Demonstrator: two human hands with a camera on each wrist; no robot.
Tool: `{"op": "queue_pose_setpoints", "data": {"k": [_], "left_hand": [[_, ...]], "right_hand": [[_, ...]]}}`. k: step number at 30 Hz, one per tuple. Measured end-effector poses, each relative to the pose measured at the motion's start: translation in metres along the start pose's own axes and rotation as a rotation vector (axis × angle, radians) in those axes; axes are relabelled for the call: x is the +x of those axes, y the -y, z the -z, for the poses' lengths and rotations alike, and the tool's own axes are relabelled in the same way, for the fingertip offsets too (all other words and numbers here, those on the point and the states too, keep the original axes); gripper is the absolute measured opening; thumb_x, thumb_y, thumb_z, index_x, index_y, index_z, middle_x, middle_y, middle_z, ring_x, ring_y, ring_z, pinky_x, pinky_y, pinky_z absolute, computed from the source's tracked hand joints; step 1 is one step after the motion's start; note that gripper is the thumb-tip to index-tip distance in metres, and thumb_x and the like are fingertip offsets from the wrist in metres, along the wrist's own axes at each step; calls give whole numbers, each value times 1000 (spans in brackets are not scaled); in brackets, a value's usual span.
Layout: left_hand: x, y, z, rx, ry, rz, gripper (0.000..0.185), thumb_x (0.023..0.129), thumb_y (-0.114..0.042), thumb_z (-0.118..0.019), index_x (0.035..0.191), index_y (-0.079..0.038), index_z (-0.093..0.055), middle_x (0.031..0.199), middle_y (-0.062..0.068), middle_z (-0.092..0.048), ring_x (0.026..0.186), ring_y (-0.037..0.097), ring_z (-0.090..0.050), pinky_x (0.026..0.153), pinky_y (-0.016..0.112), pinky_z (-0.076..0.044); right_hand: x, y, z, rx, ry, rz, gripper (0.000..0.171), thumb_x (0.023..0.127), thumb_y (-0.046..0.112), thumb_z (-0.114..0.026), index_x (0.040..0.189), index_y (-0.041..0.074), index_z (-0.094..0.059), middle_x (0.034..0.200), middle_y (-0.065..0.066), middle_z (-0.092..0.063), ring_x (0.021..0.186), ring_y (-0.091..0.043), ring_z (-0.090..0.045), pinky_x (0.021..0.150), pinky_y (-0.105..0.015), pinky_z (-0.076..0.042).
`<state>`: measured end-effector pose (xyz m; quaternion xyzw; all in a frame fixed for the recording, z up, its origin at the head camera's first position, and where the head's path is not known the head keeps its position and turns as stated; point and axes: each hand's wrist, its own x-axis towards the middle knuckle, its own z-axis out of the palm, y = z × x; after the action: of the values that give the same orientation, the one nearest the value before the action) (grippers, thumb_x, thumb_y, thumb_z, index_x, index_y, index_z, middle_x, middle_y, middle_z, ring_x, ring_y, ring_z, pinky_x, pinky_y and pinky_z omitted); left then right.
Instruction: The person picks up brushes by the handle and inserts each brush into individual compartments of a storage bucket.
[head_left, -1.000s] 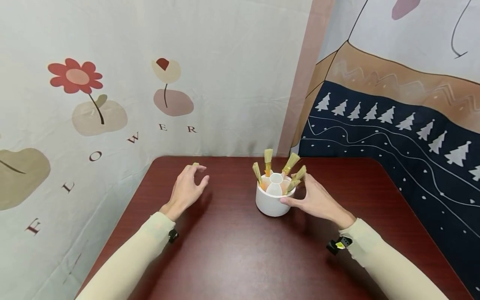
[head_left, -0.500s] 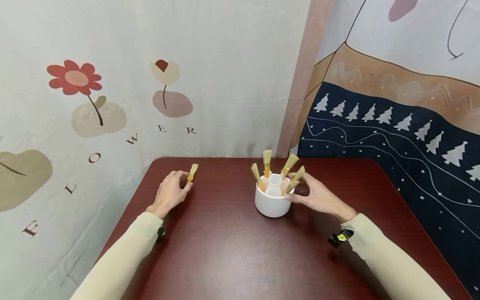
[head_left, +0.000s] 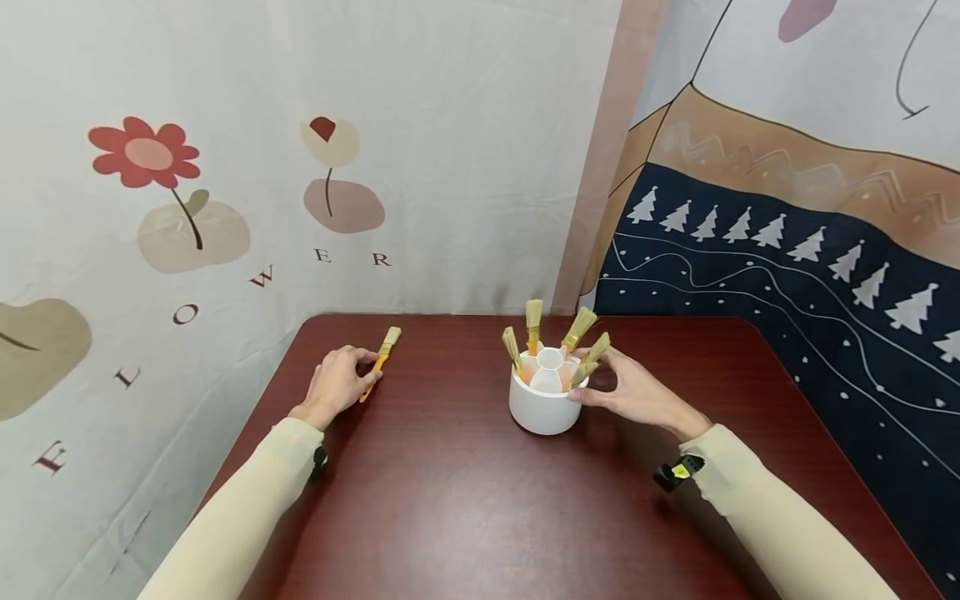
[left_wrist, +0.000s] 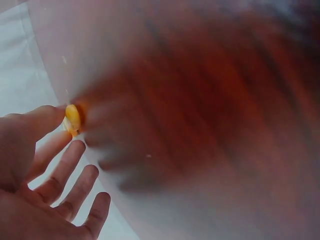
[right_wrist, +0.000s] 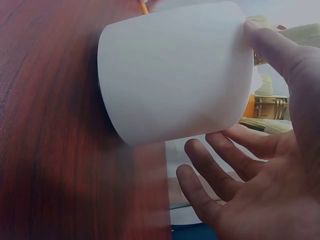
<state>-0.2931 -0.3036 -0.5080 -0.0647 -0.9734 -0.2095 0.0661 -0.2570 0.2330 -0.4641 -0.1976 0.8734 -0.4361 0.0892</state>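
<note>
A white cup [head_left: 542, 406] stands mid-table with several orange-handled brushes [head_left: 534, 321] standing bristles-up in it. My right hand [head_left: 628, 389] is at its right side: the thumb [right_wrist: 265, 42] touches the cup [right_wrist: 172, 75] near the rim, and the other fingers [right_wrist: 220, 172] hang spread and loose beside it. Another orange-handled brush [head_left: 380, 360] lies on the table at the far left. My left hand [head_left: 339, 382] rests there and pinches its handle; the left wrist view shows the orange handle end [left_wrist: 73, 118] at my thumb tip, with the rest blurred.
The dark red table [head_left: 465, 500] sits in a corner. A flower-print cloth [head_left: 225, 208] hangs along its left and back edges, and a tree-pattern cloth [head_left: 787, 250] hangs on the right. Black wrist straps [head_left: 675, 473] sit on both cream sleeves.
My left hand has dropped and moved left onto the lone brush and taken hold of its handle. My right hand has stayed at the cup.
</note>
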Motion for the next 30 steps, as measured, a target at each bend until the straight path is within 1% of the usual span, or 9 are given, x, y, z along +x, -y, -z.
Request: {"op": "queue_pose_setpoints", "data": {"k": [5, 9, 13, 16, 20, 25, 30], "left_hand": [[2, -3, 1, -21, 22, -9, 36, 108, -16, -85, 141, -3, -82, 129, 22, -83, 123, 45, -76, 105, 66, -62], [1, -6, 1, -24, 45, -3, 35, 108, -13, -84, 141, -5, -83, 125, 19, -85, 119, 42, -77, 103, 63, -62], [2, -10, -1, -30, 64, -17, 31, 108, -11, -83, 139, -7, -84, 119, 16, -85, 111, 36, -79, 98, 58, -64], [4, -14, -2, -36, 76, -36, 29, 109, -9, -82, 137, -9, -85, 118, 14, -84, 108, 34, -79, 97, 57, -64], [6, -17, -4, -42, 86, -75, 28, 108, -4, -81, 134, -10, -87, 116, 15, -82, 106, 33, -78, 95, 56, -65], [12, -22, -6, -68, 110, -130, 27, 107, -1, -81, 130, -12, -89, 115, 14, -80, 104, 31, -77, 96, 54, -66], [17, -29, -9, -94, 138, -182, 27, 107, 1, -80, 129, -12, -89, 114, 12, -80, 104, 28, -77, 95, 50, -66]], "right_hand": [[-1, 0, -2, -24, -19, -12, 83, 100, 52, -92, 167, 18, -57, 165, -11, -67, 151, -39, -67, 124, -67, -58], [0, 1, -6, -38, -29, -18, 84, 100, 55, -91, 166, 16, -56, 163, -10, -68, 144, -35, -71, 123, -66, -59], [0, 4, -10, -34, -46, -47, 86, 98, 57, -92, 164, 16, -56, 158, -10, -69, 136, -31, -74, 117, -59, -64], [-1, 7, -12, -27, -60, -74, 87, 96, 58, -94, 162, 15, -56, 153, -10, -71, 131, -29, -75, 112, -52, -66], [-2, 11, -16, -22, -86, -64, 84, 96, 56, -96, 157, 13, -58, 148, -11, -73, 126, -26, -76, 106, -43, -65], [-5, 17, -18, -22, -124, -39, 77, 96, 52, -96, 152, 13, -60, 143, -11, -74, 119, -24, -78, 100, -39, -65], [-7, 21, -22, -41, -155, -69, 78, 95, 56, -96, 149, 14, -59, 140, -10, -74, 117, -23, -79, 97, -36, -64]]}}
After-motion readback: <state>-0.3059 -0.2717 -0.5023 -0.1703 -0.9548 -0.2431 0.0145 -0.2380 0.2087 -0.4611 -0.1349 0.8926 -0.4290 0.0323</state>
